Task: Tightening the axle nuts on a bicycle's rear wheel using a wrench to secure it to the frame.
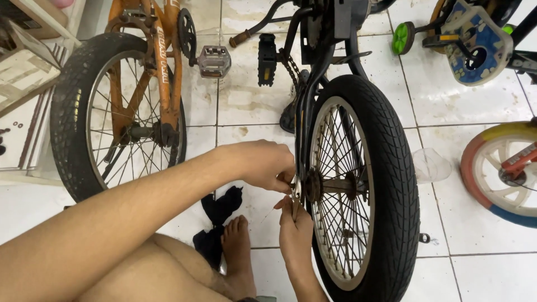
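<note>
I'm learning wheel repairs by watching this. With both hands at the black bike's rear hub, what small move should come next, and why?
Probably a short turn of the slim tool that the right hand holds up against the hub, while the left hand steadies the part there. Both hands already pinch at the axle end of the rear wheel, so nothing needs repositioning. What the tool is exactly cannot be told.

Bright, even indoor light fills the frame, with no single strong source to be made out. The white tiled floor [492, 100] reflects it softly, showing pale sheen at upper centre rather than hard glare. Shadows are faint and short, gathering under the black tyre [391, 184] at centre right and beneath the forearm at lower left. Focus is sharp through the middle; spokes and tread read clearly. Straight tile joints bow slightly toward the frame edges, a wide-angle stretch, most noticeable at the corners.
</note>
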